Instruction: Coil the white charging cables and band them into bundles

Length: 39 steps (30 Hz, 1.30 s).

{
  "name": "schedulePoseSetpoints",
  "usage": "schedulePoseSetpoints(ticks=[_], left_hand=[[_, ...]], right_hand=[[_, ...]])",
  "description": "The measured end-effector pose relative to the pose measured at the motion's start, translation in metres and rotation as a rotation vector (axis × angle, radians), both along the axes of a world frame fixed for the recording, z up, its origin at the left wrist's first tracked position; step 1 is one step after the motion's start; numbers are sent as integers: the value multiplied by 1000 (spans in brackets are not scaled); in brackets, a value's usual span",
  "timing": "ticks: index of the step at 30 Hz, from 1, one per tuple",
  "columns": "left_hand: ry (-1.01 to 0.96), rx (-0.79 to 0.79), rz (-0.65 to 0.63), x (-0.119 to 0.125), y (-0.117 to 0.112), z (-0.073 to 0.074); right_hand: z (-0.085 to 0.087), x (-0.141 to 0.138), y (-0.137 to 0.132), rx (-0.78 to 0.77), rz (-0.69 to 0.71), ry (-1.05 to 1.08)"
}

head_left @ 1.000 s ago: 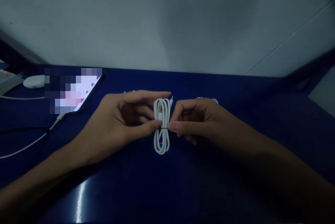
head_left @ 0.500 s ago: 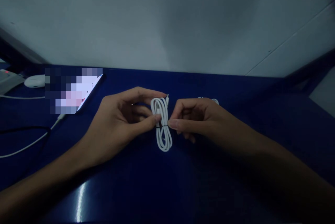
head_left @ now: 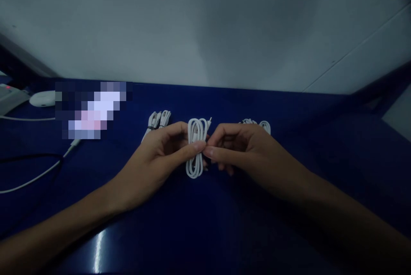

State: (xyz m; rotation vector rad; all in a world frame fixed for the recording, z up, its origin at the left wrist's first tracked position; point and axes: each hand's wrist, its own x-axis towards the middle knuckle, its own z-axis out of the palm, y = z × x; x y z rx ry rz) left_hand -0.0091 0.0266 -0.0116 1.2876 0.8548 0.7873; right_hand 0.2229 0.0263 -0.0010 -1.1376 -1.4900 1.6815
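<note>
Pinching a coiled white cable (head_left: 195,146) at its waist, left hand (head_left: 157,161) and right hand (head_left: 244,150) meeting thumb to thumb over the thin dark tie around the middle. Both closed on the bundle, fingertips pressed from either side, other fingers curled behind. Held just above the blue desk (head_left: 205,223), about midway between its left and right edges and nearer the far edge than the near one.

Judged as the binding step: tie being tightened or twisted at the coil's middle. Next move likely calls for small, firm finger work at that one spot, loops kept together without slipping.

Long axis running from near edge to far edge, almost upright in view, slightly tilted. Looped end hanging toward the near edge; plug tip poking out at the far end, pointing up and a little right.

Second bundle (head_left: 157,121) lying beside the left hand toward the far edge; third bundle (head_left: 261,125) just behind the right hand. Loose cord (head_left: 35,176) trailing near the left edge.
</note>
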Motion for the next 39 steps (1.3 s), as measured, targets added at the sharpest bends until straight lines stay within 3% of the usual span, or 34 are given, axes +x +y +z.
schedulePoseSetpoints(ticks=[5, 10, 17, 24, 30, 39], left_hand=[[129, 130, 44, -3, -1, -1], [152, 133, 60, -3, -1, 3], [-60, -36, -66, -2, 4, 3], [-226, -335, -137, -4, 5, -2], [-110, -205, -146, -7, 9, -2], [-169, -332, -197, -11, 14, 0]], right_hand=[[-2, -3, -1, -7, -58, -22], [-5, -7, -2, -58, -87, 71], [-6, -4, -3, -59, -64, 87], [-1, -4, -3, -17, -21, 13], [1, -2, -2, 42, -22, -59], [3, -1, -5, 62, -14, -64]])
